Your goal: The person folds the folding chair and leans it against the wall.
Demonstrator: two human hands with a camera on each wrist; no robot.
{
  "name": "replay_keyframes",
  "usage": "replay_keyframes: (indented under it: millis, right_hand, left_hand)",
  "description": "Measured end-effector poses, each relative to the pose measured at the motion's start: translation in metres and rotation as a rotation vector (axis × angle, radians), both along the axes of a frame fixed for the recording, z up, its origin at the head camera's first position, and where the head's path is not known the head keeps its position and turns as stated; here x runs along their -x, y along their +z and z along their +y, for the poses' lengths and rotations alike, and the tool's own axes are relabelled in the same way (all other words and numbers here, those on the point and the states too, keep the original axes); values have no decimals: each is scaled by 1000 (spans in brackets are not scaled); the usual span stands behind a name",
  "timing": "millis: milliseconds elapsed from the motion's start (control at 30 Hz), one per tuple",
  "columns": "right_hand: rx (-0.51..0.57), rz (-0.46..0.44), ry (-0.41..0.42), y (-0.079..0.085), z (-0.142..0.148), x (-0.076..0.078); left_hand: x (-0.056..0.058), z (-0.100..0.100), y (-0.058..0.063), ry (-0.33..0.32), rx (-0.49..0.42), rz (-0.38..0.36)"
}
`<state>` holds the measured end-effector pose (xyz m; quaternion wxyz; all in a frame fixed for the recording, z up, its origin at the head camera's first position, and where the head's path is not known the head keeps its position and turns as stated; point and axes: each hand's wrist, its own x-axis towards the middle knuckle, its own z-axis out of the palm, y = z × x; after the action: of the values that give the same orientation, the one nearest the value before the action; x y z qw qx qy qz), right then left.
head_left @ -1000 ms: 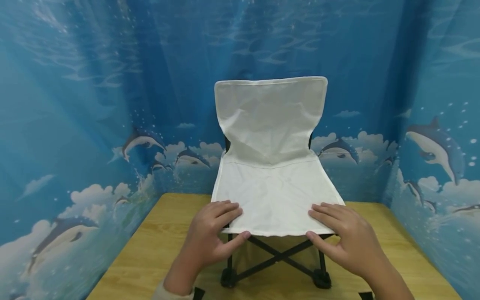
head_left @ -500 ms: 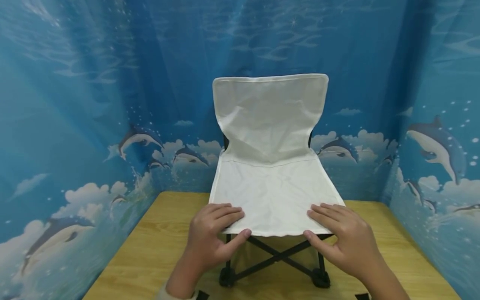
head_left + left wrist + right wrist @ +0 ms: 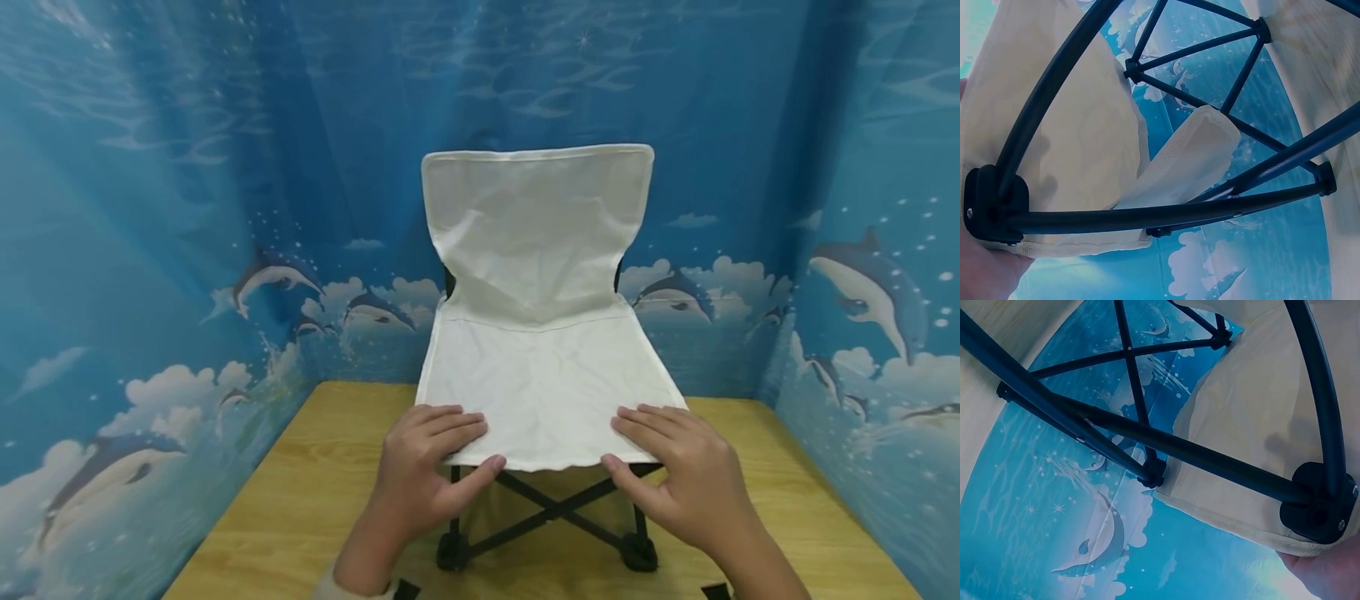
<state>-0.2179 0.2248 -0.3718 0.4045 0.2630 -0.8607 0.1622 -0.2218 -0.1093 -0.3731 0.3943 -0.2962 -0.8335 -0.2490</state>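
Observation:
A small folding camp chair (image 3: 540, 375) with a white fabric seat and back stands upright, facing me. My left hand (image 3: 423, 467) rests on the left front corner of the seat, straight fingers on the fabric and thumb along the front edge. On the right front corner, my right hand (image 3: 678, 467) lies the same way, its thumb pointing inward. From below, the left wrist view has a black corner joint (image 3: 994, 206) of the frame close beside the left hand. The matching joint (image 3: 1319, 503) shows by the right hand in the right wrist view. Most of both palms is hidden.
Black crossed legs (image 3: 555, 508) carry the chair on a wooden surface (image 3: 285, 508). Blue curtains (image 3: 360, 208) printed with dolphins and clouds hang behind it and on both sides. A fabric flap (image 3: 1191, 150) hangs under the seat.
Both thumbs have slid slightly inward along the front edge. The chair appears a little higher in view; the fingers stay on the same seat corners.

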Motion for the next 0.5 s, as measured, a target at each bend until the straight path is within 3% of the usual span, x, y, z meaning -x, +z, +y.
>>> replay_keyframes:
  millis: [500]
  right_hand:
    - [30, 29, -20, 4, -8, -2]
  left_hand:
    - [0, 3, 2, 5, -16, 5]
